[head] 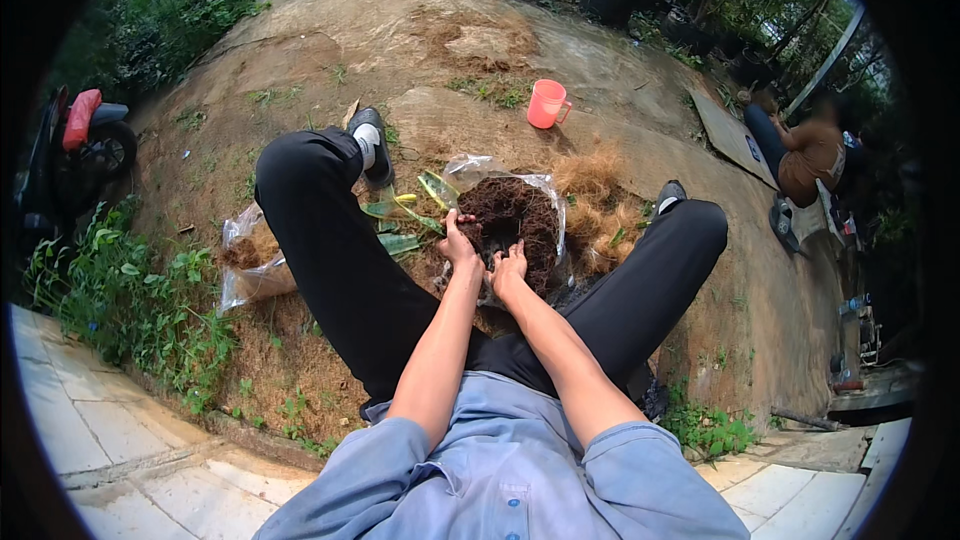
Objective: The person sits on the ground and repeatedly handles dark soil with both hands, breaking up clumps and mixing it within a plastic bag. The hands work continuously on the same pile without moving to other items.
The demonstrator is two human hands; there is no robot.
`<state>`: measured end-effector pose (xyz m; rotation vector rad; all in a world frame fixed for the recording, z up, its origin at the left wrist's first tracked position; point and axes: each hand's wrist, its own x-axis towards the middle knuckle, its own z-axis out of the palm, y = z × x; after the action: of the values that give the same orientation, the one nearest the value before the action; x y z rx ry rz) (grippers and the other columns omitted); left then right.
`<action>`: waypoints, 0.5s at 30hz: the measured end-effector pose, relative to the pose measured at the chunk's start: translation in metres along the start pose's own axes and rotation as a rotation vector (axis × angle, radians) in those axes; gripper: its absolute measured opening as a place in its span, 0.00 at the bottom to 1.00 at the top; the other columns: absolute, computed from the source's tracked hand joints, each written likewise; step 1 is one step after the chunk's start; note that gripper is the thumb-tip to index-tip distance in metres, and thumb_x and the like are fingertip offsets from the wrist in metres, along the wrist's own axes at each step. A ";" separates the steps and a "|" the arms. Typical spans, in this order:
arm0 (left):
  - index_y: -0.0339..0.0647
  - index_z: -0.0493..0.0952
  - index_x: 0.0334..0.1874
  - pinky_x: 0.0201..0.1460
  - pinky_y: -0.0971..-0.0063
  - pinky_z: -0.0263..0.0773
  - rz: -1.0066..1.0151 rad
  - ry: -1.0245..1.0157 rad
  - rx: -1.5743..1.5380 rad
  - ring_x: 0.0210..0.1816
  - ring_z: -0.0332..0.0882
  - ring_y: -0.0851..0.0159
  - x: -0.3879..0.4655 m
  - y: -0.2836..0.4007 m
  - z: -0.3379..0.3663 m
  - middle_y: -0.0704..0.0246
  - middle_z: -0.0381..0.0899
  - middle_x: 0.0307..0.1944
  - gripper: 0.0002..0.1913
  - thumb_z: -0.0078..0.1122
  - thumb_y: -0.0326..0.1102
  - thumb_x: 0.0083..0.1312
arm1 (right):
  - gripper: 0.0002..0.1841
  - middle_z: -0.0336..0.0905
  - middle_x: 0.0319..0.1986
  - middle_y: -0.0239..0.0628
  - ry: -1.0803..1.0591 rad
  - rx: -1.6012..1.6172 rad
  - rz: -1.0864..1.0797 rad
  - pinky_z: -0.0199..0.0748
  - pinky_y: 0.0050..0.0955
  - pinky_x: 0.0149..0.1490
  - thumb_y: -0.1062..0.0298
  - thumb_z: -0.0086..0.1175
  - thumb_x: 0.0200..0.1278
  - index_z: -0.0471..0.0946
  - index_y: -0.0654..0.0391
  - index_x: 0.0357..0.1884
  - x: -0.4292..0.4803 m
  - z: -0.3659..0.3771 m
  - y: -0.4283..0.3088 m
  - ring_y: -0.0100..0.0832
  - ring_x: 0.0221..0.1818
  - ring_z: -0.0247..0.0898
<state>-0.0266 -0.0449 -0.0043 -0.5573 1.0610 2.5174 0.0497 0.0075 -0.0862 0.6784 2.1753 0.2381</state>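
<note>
A clear plastic bag (474, 165) with dark brown fibrous material (525, 202) lies spread between my legs. My left hand (459, 241) is at the left edge of this material, its fingers partly hidden, so its grip cannot be told. My right hand (510, 264) touches the near part of the material, beside a dark hollow, with its fingers somewhat apart and nothing plainly held. Cut green leaf pieces (399, 243) with yellow edges lie left of the bag. Loose light brown fibre (596, 172) is heaped on its right.
A pink plastic mug (547, 103) stands on the ground ahead. Left of my leg lies another clear bag (259, 281) with brown fibre. A motorcycle (105, 146) is at the far left. Another person (810, 150) sits at the right near a board (727, 135) and a sandal (784, 223).
</note>
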 end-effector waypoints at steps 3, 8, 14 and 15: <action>0.38 0.79 0.31 0.34 0.69 0.81 0.026 0.014 0.028 0.30 0.84 0.65 -0.003 0.000 0.000 0.65 0.85 0.29 0.12 0.68 0.37 0.68 | 0.40 0.52 0.83 0.39 -0.034 0.017 -0.052 0.14 0.62 0.83 0.37 0.30 0.81 0.47 0.50 0.86 -0.010 -0.008 0.000 0.51 0.87 0.33; 0.37 0.79 0.35 0.32 0.71 0.79 0.003 0.030 0.059 0.30 0.84 0.66 -0.002 -0.004 -0.001 0.68 0.82 0.28 0.09 0.67 0.35 0.70 | 0.42 0.44 0.85 0.42 0.035 0.029 -0.022 0.12 0.61 0.83 0.35 0.28 0.81 0.46 0.51 0.86 -0.031 -0.015 0.007 0.53 0.87 0.26; 0.37 0.79 0.36 0.29 0.70 0.78 0.012 -0.014 0.034 0.28 0.84 0.66 0.001 -0.009 -0.006 0.68 0.82 0.28 0.09 0.66 0.34 0.71 | 0.41 0.57 0.81 0.40 0.080 -0.068 0.024 0.11 0.60 0.83 0.32 0.26 0.80 0.47 0.45 0.86 -0.033 -0.012 0.011 0.51 0.87 0.32; 0.37 0.79 0.36 0.29 0.70 0.79 -0.007 0.030 0.071 0.28 0.84 0.66 0.000 -0.009 -0.006 0.68 0.83 0.28 0.09 0.66 0.34 0.71 | 0.40 0.57 0.81 0.38 0.066 -0.069 0.003 0.12 0.61 0.83 0.33 0.27 0.80 0.48 0.44 0.86 -0.031 -0.012 0.010 0.50 0.87 0.33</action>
<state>-0.0213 -0.0435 -0.0135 -0.5791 1.1517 2.4618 0.0605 -0.0004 -0.0540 0.6432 2.2182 0.3401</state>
